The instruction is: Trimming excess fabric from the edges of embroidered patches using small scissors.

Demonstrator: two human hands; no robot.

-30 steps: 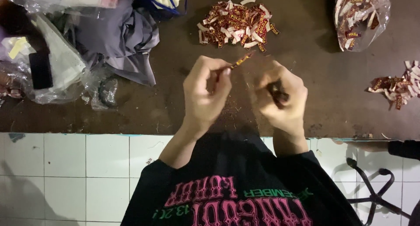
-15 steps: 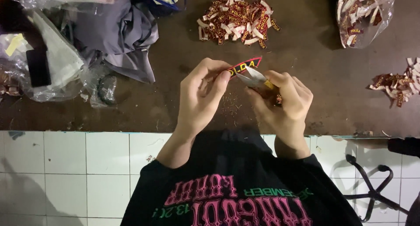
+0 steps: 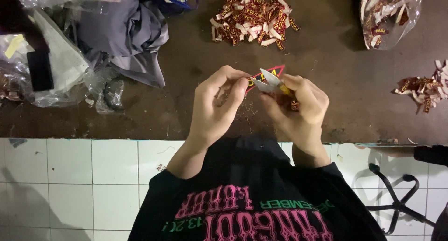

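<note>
My left hand (image 3: 217,105) pinches a small dark red woven label (image 3: 269,76) with yellow lettering, held above the dark brown table (image 3: 186,105). My right hand (image 3: 298,108) grips small thread snips (image 3: 269,81), whose silver blades lie open against the label. Both hands meet at the middle of the view, just above my black printed shirt. A heap of similar red and white labels (image 3: 254,20) lies on the table beyond my hands.
A clear plastic bag of labels (image 3: 387,14) sits at the far right, and another loose pile of labels (image 3: 424,89) lies by the right edge. Grey cloth (image 3: 126,35) and plastic bags (image 3: 46,63) crowd the left. White floor tiles (image 3: 84,185) and a chair base (image 3: 396,199) lie below.
My hands came together: the label was turned flat toward the camera, and the snips in my right hand moved up with their blades onto it.
</note>
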